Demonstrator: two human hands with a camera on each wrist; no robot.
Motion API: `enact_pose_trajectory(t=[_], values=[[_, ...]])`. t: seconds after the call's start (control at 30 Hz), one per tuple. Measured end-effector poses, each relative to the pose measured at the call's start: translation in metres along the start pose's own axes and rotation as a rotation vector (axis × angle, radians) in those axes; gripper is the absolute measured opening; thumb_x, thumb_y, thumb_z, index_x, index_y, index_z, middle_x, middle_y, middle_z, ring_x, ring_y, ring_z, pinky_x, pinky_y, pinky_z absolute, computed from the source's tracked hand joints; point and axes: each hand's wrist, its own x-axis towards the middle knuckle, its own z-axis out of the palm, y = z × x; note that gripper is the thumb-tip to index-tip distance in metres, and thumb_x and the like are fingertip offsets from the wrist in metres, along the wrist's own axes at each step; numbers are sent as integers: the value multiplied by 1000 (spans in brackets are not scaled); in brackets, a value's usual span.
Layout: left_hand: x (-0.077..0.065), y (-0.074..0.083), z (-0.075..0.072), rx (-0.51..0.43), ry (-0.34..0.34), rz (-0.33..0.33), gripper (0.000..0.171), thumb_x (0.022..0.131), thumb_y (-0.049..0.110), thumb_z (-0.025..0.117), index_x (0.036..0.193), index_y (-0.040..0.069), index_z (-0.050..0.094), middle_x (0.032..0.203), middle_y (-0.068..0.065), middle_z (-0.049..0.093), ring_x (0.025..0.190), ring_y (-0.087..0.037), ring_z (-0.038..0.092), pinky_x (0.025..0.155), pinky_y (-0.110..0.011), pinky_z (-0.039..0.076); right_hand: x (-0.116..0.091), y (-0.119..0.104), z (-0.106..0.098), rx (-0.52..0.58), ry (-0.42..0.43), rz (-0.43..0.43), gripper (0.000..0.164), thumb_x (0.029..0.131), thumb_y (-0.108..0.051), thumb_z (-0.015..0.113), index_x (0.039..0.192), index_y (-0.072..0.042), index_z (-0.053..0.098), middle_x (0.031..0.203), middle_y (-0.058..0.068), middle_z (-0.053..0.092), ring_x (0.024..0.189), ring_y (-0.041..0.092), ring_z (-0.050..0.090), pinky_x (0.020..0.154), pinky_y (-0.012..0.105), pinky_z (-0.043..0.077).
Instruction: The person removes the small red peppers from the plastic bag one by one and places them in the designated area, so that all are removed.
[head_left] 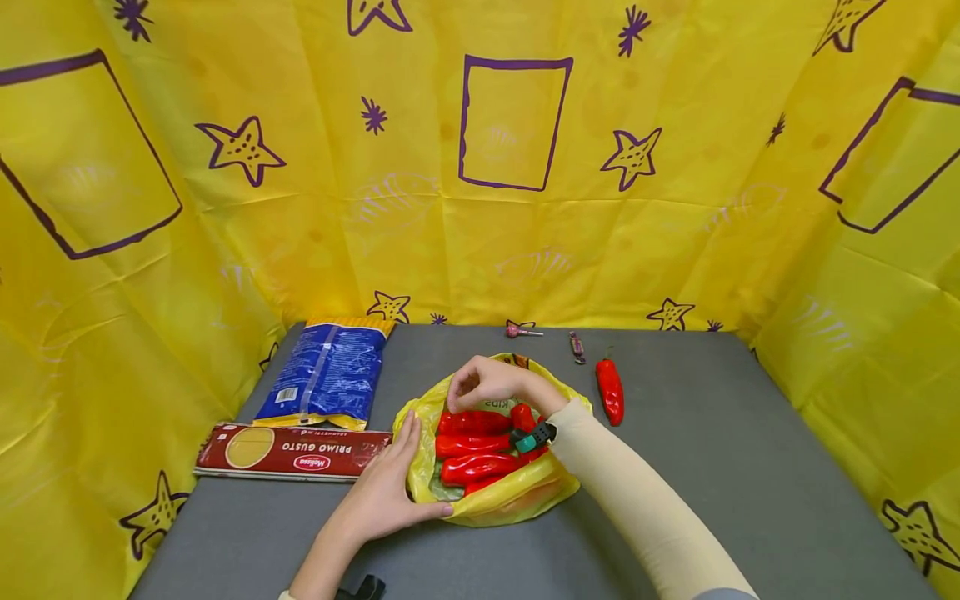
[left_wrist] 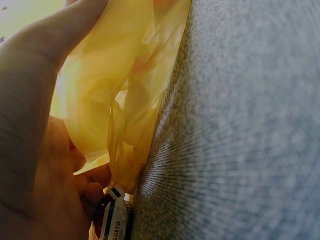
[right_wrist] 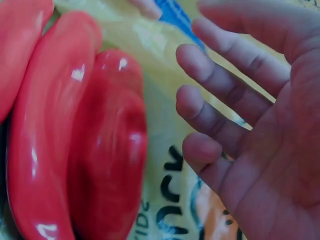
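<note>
A yellow plastic bag [head_left: 517,504] stands on the grey table with its mouth wide and several long red peppers [head_left: 480,446] inside. My left hand [head_left: 386,492] holds the bag's left side, thumb along the front rim and the other fingers at the left. In the left wrist view some fingers bend against the crumpled plastic. Above the peppers, over the far left part of the bag's mouth, is my right hand [head_left: 491,383]. Its fingers [right_wrist: 215,90] are loosely bent with nothing between them, apart from the nearest peppers [right_wrist: 107,150]. Another red pepper [head_left: 611,392] lies right of the bag.
Left of the bag lies a dark red spaghetti pack [head_left: 292,452], near my left hand. Behind it is a blue packet [head_left: 326,371] with yellow ends. A lollipop [head_left: 521,331] and a wrapped candy [head_left: 577,347] lie near the back edge. Yellow patterned cloth [head_left: 517,250] surrounds the table.
</note>
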Motion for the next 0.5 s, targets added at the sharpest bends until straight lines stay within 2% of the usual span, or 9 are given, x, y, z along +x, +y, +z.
enact_pose_trajectory(t=[0.1, 0.3, 0.5], values=[[0, 0, 0, -4, 0, -1, 139, 72, 80, 80, 171, 8, 13, 179, -9, 7, 159, -44, 26, 121, -76, 23, 3, 7, 2, -33, 13, 0, 9, 92, -6, 78, 100, -2, 80, 94, 0, 77, 81, 8, 64, 77, 24, 55], [0, 0, 0, -1, -6, -1, 141, 71, 81, 80, 170, 7, 13, 178, -9, 6, 159, -43, 26, 122, -74, 23, 5, 18, 4, -106, -8, 12, 24, 89, -5, 83, 112, -2, 78, 106, 3, 77, 89, 8, 66, 85, 23, 57], [1, -1, 1, -7, 3, -1, 140, 71, 81, 80, 170, 7, 14, 178, -8, 6, 158, -45, 27, 122, -74, 23, 8, 21, 7, -140, -60, 25, 30, 89, -6, 83, 118, -4, 76, 105, 2, 74, 83, 9, 61, 77, 21, 53]])
